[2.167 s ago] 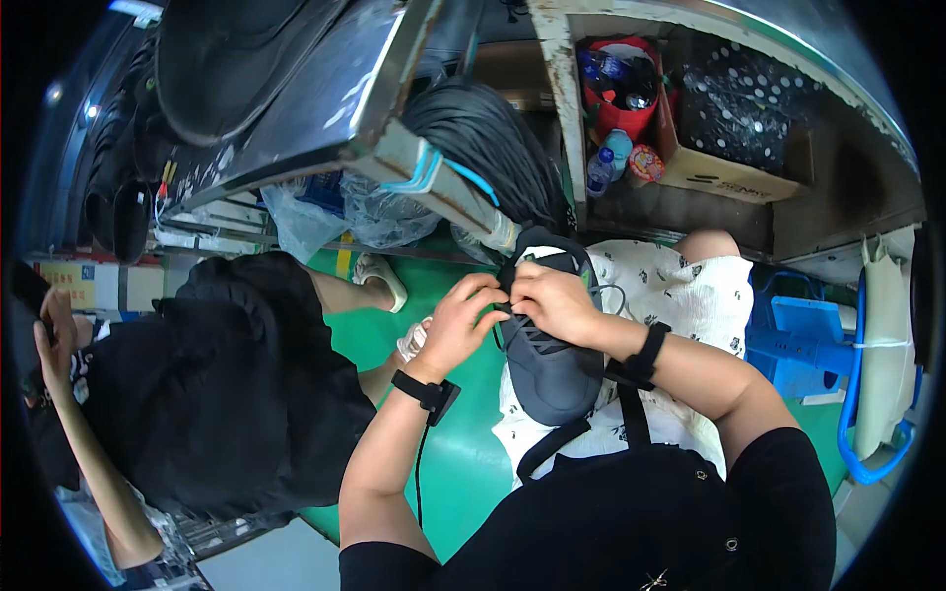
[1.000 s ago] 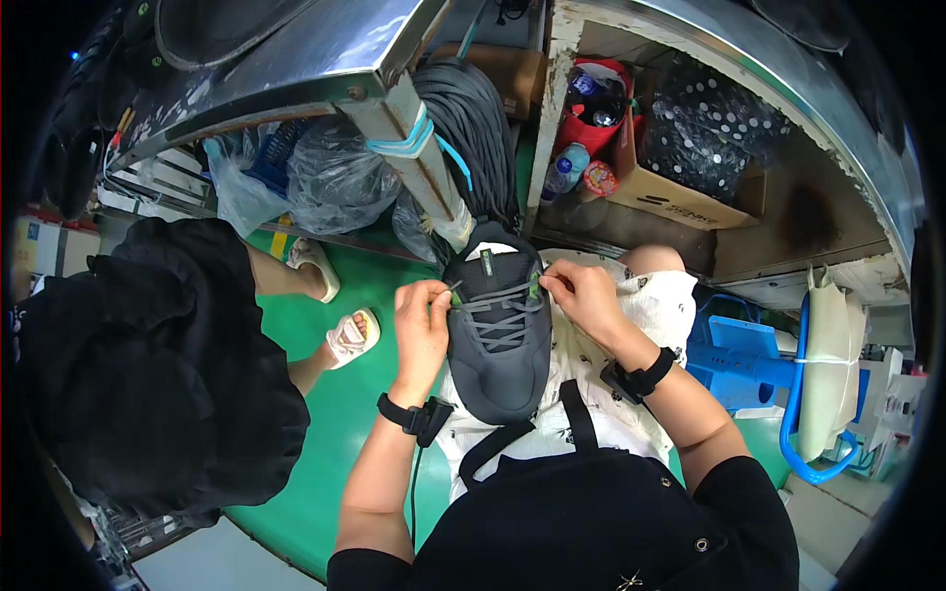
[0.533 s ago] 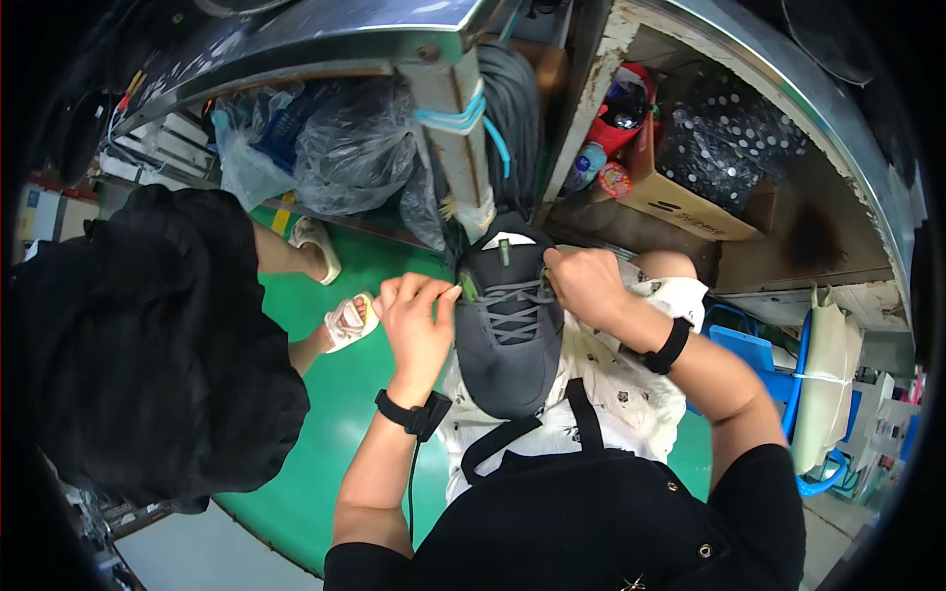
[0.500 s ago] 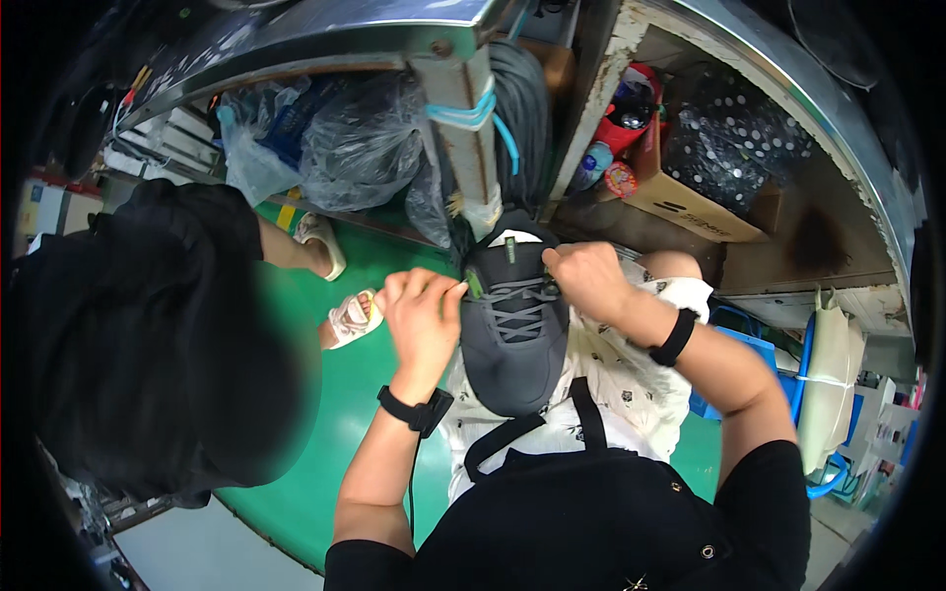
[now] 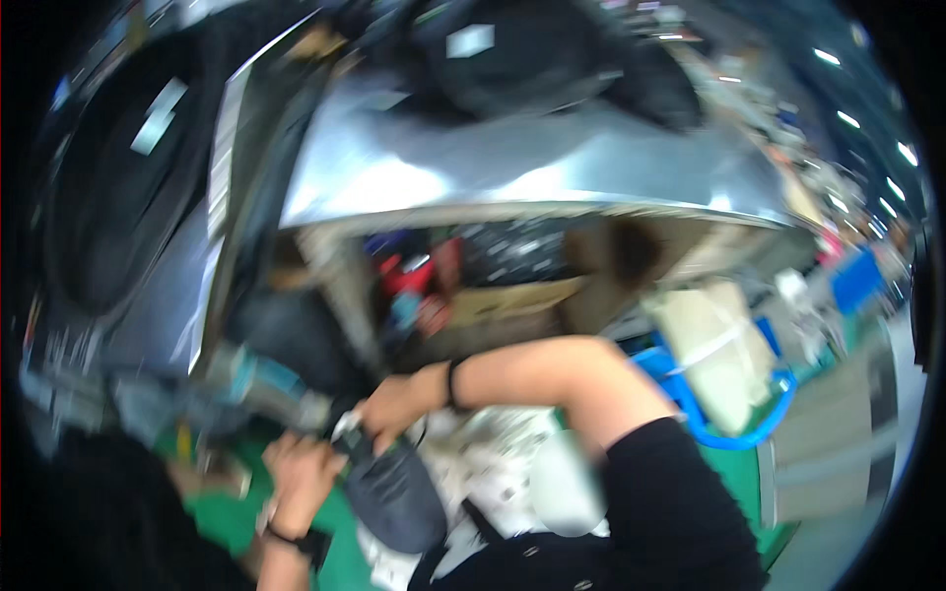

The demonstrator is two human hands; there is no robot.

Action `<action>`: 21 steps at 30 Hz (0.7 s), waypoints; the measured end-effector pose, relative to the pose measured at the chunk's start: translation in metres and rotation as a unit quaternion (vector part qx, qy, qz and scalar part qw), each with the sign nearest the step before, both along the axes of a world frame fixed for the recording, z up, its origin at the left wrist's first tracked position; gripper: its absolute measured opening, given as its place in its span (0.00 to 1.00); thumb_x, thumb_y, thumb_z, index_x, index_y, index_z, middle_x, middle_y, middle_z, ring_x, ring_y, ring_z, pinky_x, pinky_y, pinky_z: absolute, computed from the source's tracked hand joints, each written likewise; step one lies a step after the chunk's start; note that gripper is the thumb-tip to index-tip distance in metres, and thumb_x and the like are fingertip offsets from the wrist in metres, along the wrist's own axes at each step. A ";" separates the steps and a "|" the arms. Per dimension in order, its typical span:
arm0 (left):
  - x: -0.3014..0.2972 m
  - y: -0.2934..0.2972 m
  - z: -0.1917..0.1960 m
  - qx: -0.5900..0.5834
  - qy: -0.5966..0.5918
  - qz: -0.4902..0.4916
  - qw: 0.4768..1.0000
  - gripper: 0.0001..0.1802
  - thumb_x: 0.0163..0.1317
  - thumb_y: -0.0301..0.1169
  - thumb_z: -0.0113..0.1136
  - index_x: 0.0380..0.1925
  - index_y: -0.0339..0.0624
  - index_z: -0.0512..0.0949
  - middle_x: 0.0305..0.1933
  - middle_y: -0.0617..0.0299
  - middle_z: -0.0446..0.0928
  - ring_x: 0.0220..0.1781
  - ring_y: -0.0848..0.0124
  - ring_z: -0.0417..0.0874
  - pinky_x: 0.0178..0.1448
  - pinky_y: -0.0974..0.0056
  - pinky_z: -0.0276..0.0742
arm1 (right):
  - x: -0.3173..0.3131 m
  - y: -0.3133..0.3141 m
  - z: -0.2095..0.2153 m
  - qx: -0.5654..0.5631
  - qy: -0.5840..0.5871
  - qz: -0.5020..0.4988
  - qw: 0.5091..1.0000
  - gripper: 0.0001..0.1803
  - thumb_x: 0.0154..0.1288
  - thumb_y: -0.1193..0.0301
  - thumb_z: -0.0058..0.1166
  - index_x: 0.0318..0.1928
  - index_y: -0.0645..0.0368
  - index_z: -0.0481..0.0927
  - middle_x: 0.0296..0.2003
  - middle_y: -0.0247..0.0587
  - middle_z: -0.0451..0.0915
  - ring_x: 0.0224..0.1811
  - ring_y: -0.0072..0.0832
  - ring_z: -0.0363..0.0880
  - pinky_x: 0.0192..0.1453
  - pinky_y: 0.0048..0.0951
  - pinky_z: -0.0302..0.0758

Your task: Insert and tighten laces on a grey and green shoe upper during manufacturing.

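Observation:
A dark grey lace-up sneaker (image 5: 399,502) rests on my lap over pale patterned cloth, toe toward me. My left hand (image 5: 304,475) has its fingers curled closed at the left side of the sneaker's opening. Across from it, my right hand (image 5: 392,406) is closed on the top of the sneaker near the tongue. Motion blur smears the picture, so the laces and exactly what the fingertips pinch cannot be made out.
Ahead stands a metal-topped bench (image 5: 512,167) with large dark round objects on it. Its shelf holds an open cardboard box (image 5: 522,300) and red items (image 5: 406,276). A cream bundle (image 5: 714,345) with blue tubing is at right. Another person in black (image 5: 128,512) is close at left.
The view has swung up and to the right, blurring the scene. My hands and the sneaker now appear lower left. Both hands stay at the sneaker's opening, closer together.

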State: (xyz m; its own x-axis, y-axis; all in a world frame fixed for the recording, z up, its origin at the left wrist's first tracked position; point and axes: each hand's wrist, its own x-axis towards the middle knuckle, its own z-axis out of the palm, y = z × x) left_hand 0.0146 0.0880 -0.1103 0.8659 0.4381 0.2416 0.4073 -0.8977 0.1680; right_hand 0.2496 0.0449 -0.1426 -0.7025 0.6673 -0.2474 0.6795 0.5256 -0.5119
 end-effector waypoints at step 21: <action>-0.027 0.036 0.003 -0.306 -0.047 -0.118 0.944 0.13 0.48 0.22 0.68 0.33 0.37 0.75 0.37 0.54 0.76 0.39 0.59 0.77 0.45 0.60 0.74 | -0.096 -0.013 -0.038 0.303 0.150 -0.317 0.886 0.10 0.49 0.56 0.56 0.23 0.46 0.81 0.30 0.30 0.77 0.41 0.38 0.70 0.37 0.46 0.67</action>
